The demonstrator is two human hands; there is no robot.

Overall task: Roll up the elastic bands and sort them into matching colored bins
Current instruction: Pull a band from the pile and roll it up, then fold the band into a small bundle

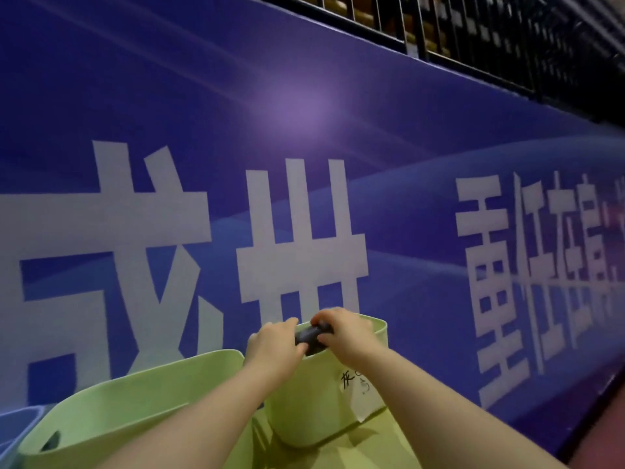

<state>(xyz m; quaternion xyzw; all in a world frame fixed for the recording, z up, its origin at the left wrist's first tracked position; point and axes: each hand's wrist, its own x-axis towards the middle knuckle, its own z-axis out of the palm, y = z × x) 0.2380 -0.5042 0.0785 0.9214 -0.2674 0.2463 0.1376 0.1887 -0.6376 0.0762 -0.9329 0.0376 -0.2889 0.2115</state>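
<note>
The left hand (pixel 273 345) and the right hand (pixel 346 333) both pinch, with curled fingers, a dark rolled elastic band (pixel 310 334) just above the rim of the labelled green bin (pixel 314 411), with a larger green bin (pixel 135 401) left of it and a blue banner (pixel 304 157) behind it

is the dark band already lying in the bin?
No, the left hand and right hand both hold the dark band over the labelled green bin.

A: Background surface?
B: Blue banner (pixel 389 137), spanning the view, printed with large white characters (pixel 297 231). Pale glare spot (pixel 297 103) at upper centre.
A: Adjacent items?
B: Black metal railing (pixel 473 32) above, top right. Reddish floor (pixel 603 431), bottom right.
</note>
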